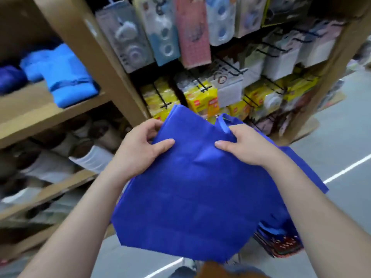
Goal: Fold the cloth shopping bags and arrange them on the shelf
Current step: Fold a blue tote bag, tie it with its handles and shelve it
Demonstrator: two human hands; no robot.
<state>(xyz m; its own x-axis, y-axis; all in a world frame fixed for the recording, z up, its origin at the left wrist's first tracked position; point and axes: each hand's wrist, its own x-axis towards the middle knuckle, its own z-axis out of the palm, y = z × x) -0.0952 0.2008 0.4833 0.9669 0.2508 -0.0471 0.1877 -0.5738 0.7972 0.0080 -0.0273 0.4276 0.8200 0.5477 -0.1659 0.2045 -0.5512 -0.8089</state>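
Observation:
I hold a royal blue cloth shopping bag (192,197) in the air in front of me, spread mostly flat. My left hand (138,149) pinches its upper left edge, thumb on top and fingers behind. My right hand (247,145) grips the upper right edge beside a handle loop (223,125). Folded light blue bags (66,77) lie on the wooden shelf (36,109) at the upper left, with a darker blue one (10,79) beside them.
A lower shelf (60,189) holds white and brown folded items. Ahead, a rack of hooks (230,71) carries packaged goods. A stack of dark patterned items (281,243) sits low on the right. Grey floor with a white line (347,169) runs to the right.

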